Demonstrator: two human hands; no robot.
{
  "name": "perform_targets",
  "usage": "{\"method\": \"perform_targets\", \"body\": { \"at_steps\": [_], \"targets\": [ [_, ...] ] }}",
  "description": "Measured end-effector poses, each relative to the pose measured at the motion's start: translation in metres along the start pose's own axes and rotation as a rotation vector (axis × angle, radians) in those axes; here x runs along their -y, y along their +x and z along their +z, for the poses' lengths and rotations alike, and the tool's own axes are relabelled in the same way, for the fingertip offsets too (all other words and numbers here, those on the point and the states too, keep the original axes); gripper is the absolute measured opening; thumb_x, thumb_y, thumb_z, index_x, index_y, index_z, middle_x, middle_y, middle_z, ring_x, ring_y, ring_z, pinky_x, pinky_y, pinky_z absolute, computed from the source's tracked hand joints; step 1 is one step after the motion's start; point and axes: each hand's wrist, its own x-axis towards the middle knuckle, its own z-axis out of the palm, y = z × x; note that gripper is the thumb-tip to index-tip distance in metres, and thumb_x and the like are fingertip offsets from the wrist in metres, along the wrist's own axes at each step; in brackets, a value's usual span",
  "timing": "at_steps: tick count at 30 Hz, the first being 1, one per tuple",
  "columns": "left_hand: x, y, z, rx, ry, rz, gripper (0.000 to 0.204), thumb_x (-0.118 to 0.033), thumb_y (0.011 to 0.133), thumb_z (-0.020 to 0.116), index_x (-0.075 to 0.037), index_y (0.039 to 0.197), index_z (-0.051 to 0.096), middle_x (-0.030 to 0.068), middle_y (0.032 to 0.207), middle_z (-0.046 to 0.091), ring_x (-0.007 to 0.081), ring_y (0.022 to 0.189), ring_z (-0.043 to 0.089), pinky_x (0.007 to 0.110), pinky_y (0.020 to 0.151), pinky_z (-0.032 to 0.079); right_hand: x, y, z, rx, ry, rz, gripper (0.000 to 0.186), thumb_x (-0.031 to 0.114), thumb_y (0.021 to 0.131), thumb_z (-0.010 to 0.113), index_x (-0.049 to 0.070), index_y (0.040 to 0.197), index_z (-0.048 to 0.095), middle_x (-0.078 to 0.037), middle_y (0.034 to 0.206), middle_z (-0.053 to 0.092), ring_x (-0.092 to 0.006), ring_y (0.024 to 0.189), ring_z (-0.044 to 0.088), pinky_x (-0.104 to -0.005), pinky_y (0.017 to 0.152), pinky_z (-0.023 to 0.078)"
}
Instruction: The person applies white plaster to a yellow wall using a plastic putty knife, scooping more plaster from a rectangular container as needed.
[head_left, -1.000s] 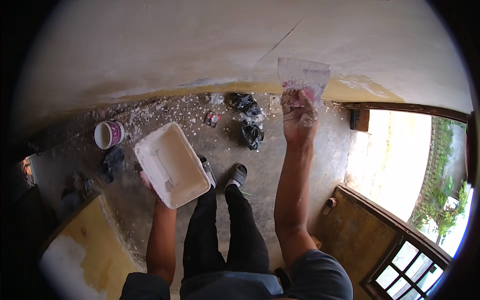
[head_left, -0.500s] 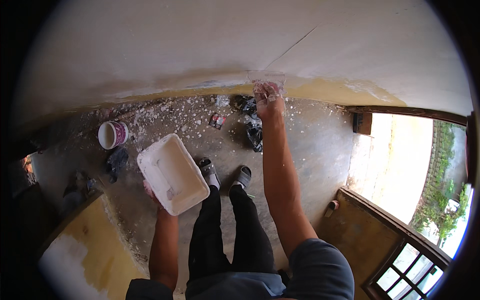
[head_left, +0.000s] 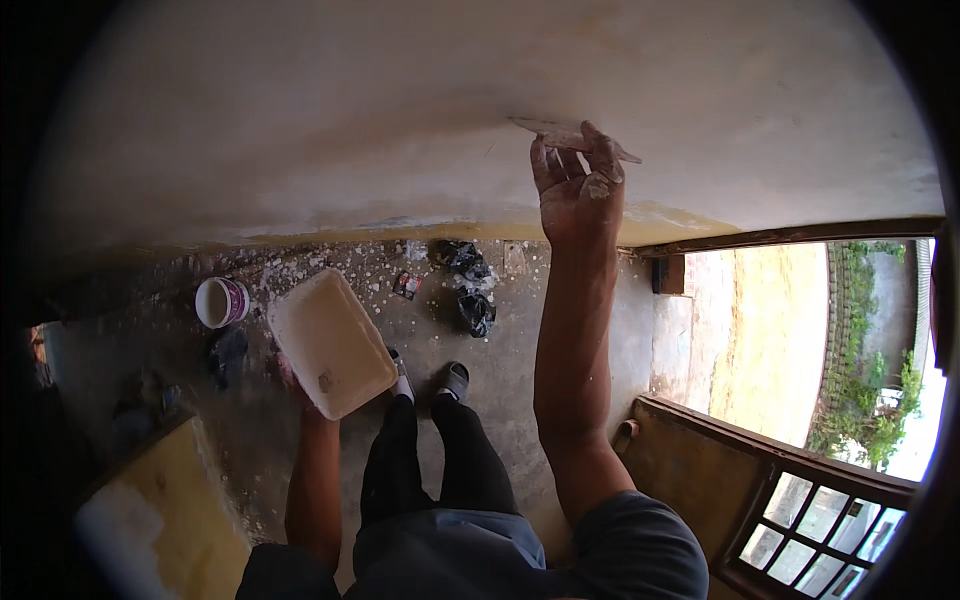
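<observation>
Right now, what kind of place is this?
Probably a room under renovation, mid-plastering. The right hand presses a flat trowel against a freshly skimmed wall, the left hand holds a plaster-smeared tray, and white splatter and a bucket dot the bare concrete floor.

Bare concrete floor [head_left: 520, 400], flecked with white spatter. Below the raised right hand [head_left: 575, 190] lie black bags [head_left: 470, 285]; a white bucket [head_left: 222, 302] stands beside the left hand [head_left: 295, 385].

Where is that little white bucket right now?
In the head view, the white bucket stands on the speckled floor at the person's left, near the foot of the wall, just left of the tray that the left hand holds.
</observation>
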Motion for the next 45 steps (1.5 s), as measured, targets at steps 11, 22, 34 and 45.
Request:
{"method": "perform_targets", "body": {
  "at_steps": [11, 22, 34, 45],
  "targets": [
    [0.029, -0.012, 0.005, -0.070, 0.017, -0.078, 0.099, -0.067, 0.069, 0.064, -0.016, 0.145, 0.026, 0.0129, 0.145, 0.034, 0.0385, 0.129, 0.037, 0.059, 0.103, 0.035, 0.012, -0.021, -0.137, -0.001, -0.105, -0.095, 0.018, 0.002, 0.084, 0.059, 0.004, 0.102, 0.059, -0.010, 0.099, 0.063, -0.0249, 0.090, 0.063, -0.0384, 0.079, 0.055],
    [0.091, 0.016, -0.027, 0.078, -0.107, -0.237, 0.111, -0.064, 0.068, 0.069, -0.018, 0.150, 0.009, 0.0218, 0.152, 0.012, 0.0478, 0.133, 0.025, 0.071, 0.104, 0.017, -0.221, 0.165, -0.430, -0.554, -0.110, 0.393, 0.010, 0.001, 0.081, 0.056, 0.008, 0.088, 0.057, -0.010, 0.090, 0.060, -0.0259, 0.089, 0.059, -0.0439, 0.083, 0.053],
    [0.098, 0.019, -0.016, -0.058, -0.055, -0.237, 0.113, -0.062, 0.061, 0.076, -0.013, 0.146, 0.020, 0.0212, 0.144, 0.030, 0.0438, 0.124, 0.039, 0.066, 0.099, 0.033, -0.165, 0.138, -0.288, -0.198, -0.035, 0.247, 0.015, 0.002, 0.088, 0.052, 0.006, 0.103, 0.052, -0.009, 0.095, 0.053, -0.0262, 0.090, 0.056, -0.0427, 0.083, 0.053],
    [0.067, 0.021, 0.008, 0.084, -0.081, -0.337, 0.111, -0.060, 0.069, 0.072, -0.021, 0.150, 0.008, 0.0225, 0.153, 0.009, 0.0485, 0.134, 0.023, 0.072, 0.104, 0.015, -0.023, 0.054, -0.207, 0.106, 0.022, -0.069, 0.015, 0.011, 0.088, 0.052, 0.000, 0.098, 0.057, -0.012, 0.096, 0.061, -0.0267, 0.095, 0.061, -0.0442, 0.088, 0.052]
  ]
}}
